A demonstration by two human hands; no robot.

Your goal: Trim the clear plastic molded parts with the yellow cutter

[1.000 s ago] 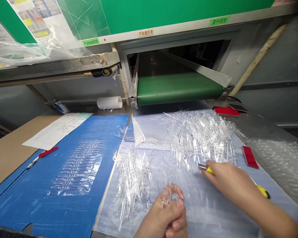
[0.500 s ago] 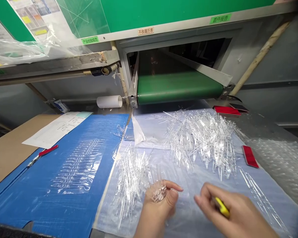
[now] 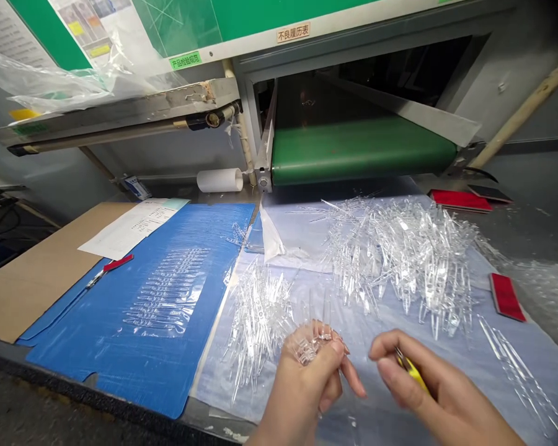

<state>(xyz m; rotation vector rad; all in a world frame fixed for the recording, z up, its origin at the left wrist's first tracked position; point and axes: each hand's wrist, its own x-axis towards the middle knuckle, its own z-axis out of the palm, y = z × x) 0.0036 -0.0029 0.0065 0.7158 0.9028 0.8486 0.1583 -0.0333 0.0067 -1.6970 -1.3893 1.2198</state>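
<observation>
My left hand [image 3: 314, 371] is closed around a bunch of clear plastic strips [image 3: 309, 347], their ends showing above the thumb and fingers. To its right, my right hand [image 3: 418, 378] curls round a small yellow-handled tool [image 3: 417, 378] with a short metal tip; most of it is hidden in the palm. A gap separates the two hands. Just left of my left hand lies a heap of slender, pointed clear plastic pieces [image 3: 260, 316]. Beyond my hands spreads a bigger pile of the same clear pieces [image 3: 413, 248].
A blue sheet [image 3: 121, 353] on the left carries a row of clear pieces [image 3: 167, 291] on film. Behind the piles is a green conveyor belt [image 3: 358, 152]. A red pad [image 3: 506, 297] and a few long clear pieces [image 3: 521, 365] lie right. Papers [image 3: 134, 229] rest back left.
The view has swung to the left. My left hand has turned, its thumb now lying across the bunch of strips. My right hand still grips the yellow-handled tool, its metal tip now showing.
</observation>
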